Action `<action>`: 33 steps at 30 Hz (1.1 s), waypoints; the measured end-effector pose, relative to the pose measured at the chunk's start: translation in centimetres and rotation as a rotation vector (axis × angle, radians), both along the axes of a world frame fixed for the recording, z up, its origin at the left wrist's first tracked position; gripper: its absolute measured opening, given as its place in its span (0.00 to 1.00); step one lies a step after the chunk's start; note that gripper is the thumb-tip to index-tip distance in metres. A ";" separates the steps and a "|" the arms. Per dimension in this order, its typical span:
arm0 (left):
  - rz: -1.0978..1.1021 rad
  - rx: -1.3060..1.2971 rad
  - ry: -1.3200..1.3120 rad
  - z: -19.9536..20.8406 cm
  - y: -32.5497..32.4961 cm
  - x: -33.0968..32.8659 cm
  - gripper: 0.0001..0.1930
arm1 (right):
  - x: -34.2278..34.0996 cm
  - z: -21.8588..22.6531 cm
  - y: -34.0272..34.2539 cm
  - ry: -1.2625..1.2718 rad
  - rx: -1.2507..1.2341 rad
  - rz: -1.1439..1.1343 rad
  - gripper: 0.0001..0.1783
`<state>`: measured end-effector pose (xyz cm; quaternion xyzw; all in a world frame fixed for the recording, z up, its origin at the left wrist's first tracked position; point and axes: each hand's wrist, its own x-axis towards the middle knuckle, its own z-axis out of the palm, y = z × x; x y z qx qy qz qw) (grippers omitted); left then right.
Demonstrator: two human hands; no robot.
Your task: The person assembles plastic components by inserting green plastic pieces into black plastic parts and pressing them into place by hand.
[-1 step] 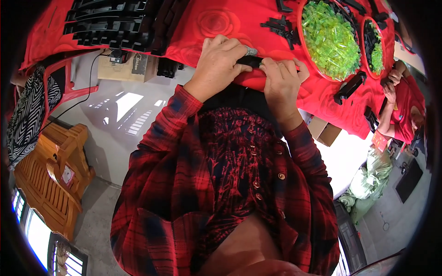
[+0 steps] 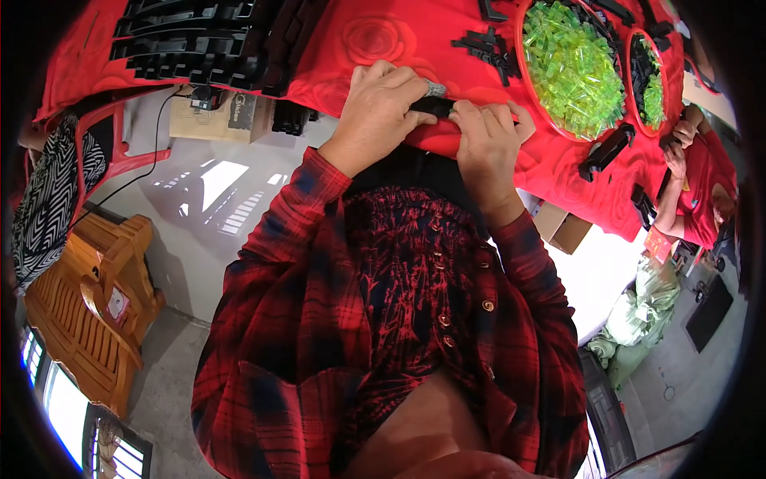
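Both my hands are at the near edge of the red cloth-covered table (image 2: 455, 24), closed on one small black plastic part (image 2: 433, 105). My left hand (image 2: 381, 104) pinches its left end, with the thumb pressed along the near side. At the other end, my right hand (image 2: 488, 136) grips it with bent fingers. The middle of the part shows between the hands; its ends are hidden by my fingers. A small greyish piece (image 2: 436, 89) shows just beyond my left fingertips; I cannot make out what it is.
Stacked black ribbed plastic parts (image 2: 191, 40) lie at the far left. To the right stand a red-rimmed round tray (image 2: 523, 60) of yellow-green clear pieces and a smaller tray (image 2: 630, 76). Small black parts (image 2: 488, 54) lie beside them. Another person's hands (image 2: 677, 148) work at the right.
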<state>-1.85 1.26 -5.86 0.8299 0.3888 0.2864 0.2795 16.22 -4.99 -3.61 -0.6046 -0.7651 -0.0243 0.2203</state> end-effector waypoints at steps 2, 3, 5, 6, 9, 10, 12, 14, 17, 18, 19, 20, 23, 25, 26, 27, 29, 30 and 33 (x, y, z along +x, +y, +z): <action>0.004 0.002 0.019 0.4 0.0 0.1 0.15 | 0.0 0.3 -0.1 -0.001 0.020 -0.001 0.08; -0.005 0.013 0.013 0.4 0.2 0.3 0.15 | 0.1 0.3 -0.1 -0.015 0.014 -0.002 0.08; 0.007 0.005 0.007 0.4 0.0 0.4 0.16 | 0.2 0.6 -0.3 -0.023 0.012 0.030 0.08; -0.013 0.027 -0.012 0.5 0.1 0.5 0.16 | 0.3 0.8 -0.3 -0.024 0.019 0.059 0.08; -0.011 0.003 0.014 0.8 -0.1 0.2 0.17 | 0.5 1.5 -0.5 0.064 -0.009 -0.005 0.07; 0.003 -0.023 0.033 1.0 -0.3 0.0 0.18 | 0.8 2.0 -0.6 0.118 -0.029 -0.030 0.06; 0.008 -0.036 0.038 1.2 -0.4 0.0 0.19 | 2.2 3.6 -0.4 0.152 0.036 -0.112 0.06; 0.016 -0.065 0.040 1.1 -0.4 -0.1 0.19 | 4.7 4.3 -0.3 0.214 0.106 -0.232 0.05; 0.019 -0.047 0.017 1.1 -0.5 -0.3 0.17 | 9.1 4.9 1.5 0.528 0.174 -0.445 0.07; 0.024 -0.035 0.002 1.2 -0.5 -0.3 0.17 | 10.3 5.2 2.2 0.658 0.173 -0.479 0.07; 0.022 -0.030 0.002 1.4 -0.5 -0.4 0.17 | 11.5 4.9 2.9 0.681 0.233 -0.464 0.08; 0.033 -0.043 0.014 1.7 -0.5 -0.5 0.17 | 12.5 4.7 3.4 0.682 0.237 -0.463 0.08; 0.050 -0.065 0.003 2.1 -0.5 -0.5 0.17 | 14.7 3.9 5.2 0.431 0.325 -0.497 0.09; 0.055 -0.075 -0.014 2.5 -0.6 -0.6 0.18 | 15.4 3.5 6.2 0.254 0.361 -0.509 0.09; 0.053 -0.086 -0.037 2.7 -0.7 -0.4 0.18 | 15.8 3.3 6.6 0.073 0.394 -0.520 0.10; 0.056 -0.098 -0.059 2.9 -0.8 -0.4 0.18 | 15.8 3.1 7.1 0.047 0.368 -0.537 0.11; 0.061 -0.095 -0.067 2.8 -0.9 -0.4 0.18 | 15.8 2.9 7.3 -0.038 0.350 -0.560 0.10; 0.068 -0.095 -0.076 2.7 -1.1 -0.4 0.18 | 15.6 3.0 7.3 -0.126 0.327 -0.581 0.09; 0.079 -0.103 -0.098 2.9 -1.3 -0.7 0.19 | 15.0 3.0 6.9 -0.249 0.391 -0.522 0.13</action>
